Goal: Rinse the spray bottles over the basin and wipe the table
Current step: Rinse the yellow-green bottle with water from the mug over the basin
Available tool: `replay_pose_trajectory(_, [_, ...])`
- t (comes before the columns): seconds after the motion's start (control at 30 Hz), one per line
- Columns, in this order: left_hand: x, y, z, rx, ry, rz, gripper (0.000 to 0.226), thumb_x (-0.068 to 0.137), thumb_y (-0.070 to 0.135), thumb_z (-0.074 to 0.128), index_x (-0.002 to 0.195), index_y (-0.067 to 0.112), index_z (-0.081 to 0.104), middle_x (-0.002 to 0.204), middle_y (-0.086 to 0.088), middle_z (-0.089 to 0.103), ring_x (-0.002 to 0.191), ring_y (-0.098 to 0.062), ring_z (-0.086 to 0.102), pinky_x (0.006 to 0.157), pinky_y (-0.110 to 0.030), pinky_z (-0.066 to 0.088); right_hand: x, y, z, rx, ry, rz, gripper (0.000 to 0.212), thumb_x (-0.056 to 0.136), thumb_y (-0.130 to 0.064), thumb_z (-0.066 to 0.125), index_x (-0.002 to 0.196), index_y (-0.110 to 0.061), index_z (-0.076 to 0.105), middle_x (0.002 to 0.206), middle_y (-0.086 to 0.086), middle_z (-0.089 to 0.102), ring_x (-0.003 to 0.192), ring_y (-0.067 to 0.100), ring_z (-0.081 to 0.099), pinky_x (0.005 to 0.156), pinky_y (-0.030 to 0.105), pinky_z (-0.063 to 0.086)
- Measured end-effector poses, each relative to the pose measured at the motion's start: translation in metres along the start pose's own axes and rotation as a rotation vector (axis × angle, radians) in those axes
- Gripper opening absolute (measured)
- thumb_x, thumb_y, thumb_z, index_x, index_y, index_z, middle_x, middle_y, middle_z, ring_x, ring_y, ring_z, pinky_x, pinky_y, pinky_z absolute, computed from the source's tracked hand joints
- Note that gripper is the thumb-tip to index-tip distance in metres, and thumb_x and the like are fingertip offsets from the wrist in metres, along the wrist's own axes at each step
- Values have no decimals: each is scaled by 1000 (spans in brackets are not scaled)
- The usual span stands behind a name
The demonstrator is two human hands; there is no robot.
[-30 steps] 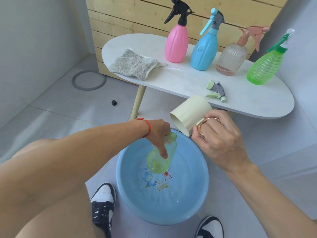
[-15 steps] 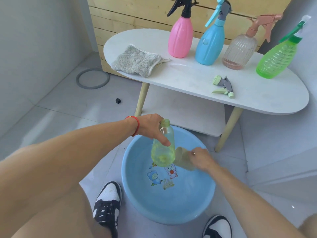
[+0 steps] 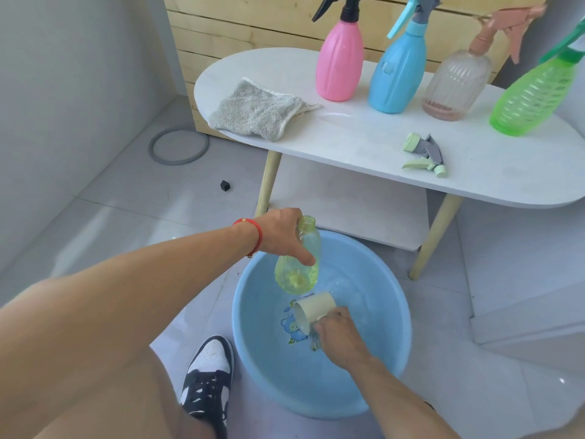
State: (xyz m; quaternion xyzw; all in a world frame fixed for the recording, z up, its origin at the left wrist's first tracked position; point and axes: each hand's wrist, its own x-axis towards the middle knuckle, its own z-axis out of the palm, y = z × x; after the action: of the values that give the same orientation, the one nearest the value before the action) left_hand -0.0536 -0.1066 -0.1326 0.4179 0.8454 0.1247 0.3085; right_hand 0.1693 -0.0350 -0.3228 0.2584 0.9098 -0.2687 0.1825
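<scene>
My left hand grips a yellow-green bottle with no spray head, nearly upright above the blue basin. My right hand holds a cream cup by its handle, low inside the basin with its mouth turned left, just under the bottle. On the white table stand pink, blue, clear and green spray bottles. The loose spray head lies near the table's front edge. A grey cloth lies at the table's left end.
The basin sits on the tiled floor in front of the table's wooden legs. My shoe stands at the basin's left side. A grey ring and a small black block lie on the floor to the left. A wall runs along the left.
My right hand has brought the cup from above the basin rim down into the basin. My left hand has raised the bottle from tilted in the basin to nearly upright.
</scene>
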Motion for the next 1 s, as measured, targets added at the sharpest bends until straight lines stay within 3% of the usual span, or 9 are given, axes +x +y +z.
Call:
replay_pose_trajectory(0.1, [3,-1,-1,24,4,-17,71,60,52,90,113,20,55,104,1,66,93,-20,66,82,-43,61,-3,-7,-20,503,121,182,34,94,-15,52,64,-1,61,62,-2,55,64,15,45,59,31,42])
replay_pose_trajectory(0.13, [4,-2,-1,32,10,-30,69,57,52,90,109,21,57,103,1,67,91,-20,67,81,-43,62,-2,-5,-26,636,127,238,35,92,-18,56,62,-2,66,62,-3,60,62,15,50,60,26,44])
replay_pose_trajectory(0.23, [3,1,-6,64,30,-64,57,53,52,91,87,22,55,97,-2,67,81,-19,66,73,-45,64,-11,0,-47,930,105,261,36,78,-25,63,46,-11,54,63,8,67,67,23,61,89,42,55])
replay_pose_trajectory(0.4, [1,3,-6,146,5,-73,56,57,48,93,83,19,53,85,-1,63,74,-20,64,71,-43,64,-27,11,-94,1166,219,159,39,91,-10,59,53,-4,53,60,7,55,73,22,67,105,51,52])
replay_pose_trajectory(0.53, [2,6,-4,168,-23,-39,62,58,47,93,95,17,54,84,2,61,77,-20,65,73,-42,64,-51,7,-160,1032,327,57,39,75,-30,74,56,-2,54,64,11,50,71,18,69,107,52,50])
replay_pose_trajectory(0.6, [1,9,-3,177,-20,-10,61,58,46,94,96,19,53,82,5,58,74,-18,62,71,-39,63,-64,-1,-194,914,391,42,39,71,-31,74,52,-5,53,64,12,50,75,25,70,94,50,51])
replay_pose_trajectory(0.67, [1,14,-1,181,-16,14,62,58,45,94,100,20,55,81,6,56,73,-16,60,64,-33,59,-76,-9,-222,794,471,32,41,70,-33,73,51,-5,49,62,14,45,69,27,58,75,42,37])
replay_pose_trajectory(0.83, [-1,23,2,181,9,65,74,59,46,94,120,18,63,87,6,58,79,-16,61,63,-28,51,-96,-31,-250,592,734,21,37,74,-11,69,55,9,45,43,-6,30,54,16,24,59,34,20])
replay_pose_trajectory(1.0, [-4,28,6,210,42,114,70,59,49,91,119,21,67,82,8,57,71,-11,57,59,-27,50,-97,-47,-240,563,859,29,43,68,-21,65,58,2,30,60,4,17,67,23,17,59,38,15])
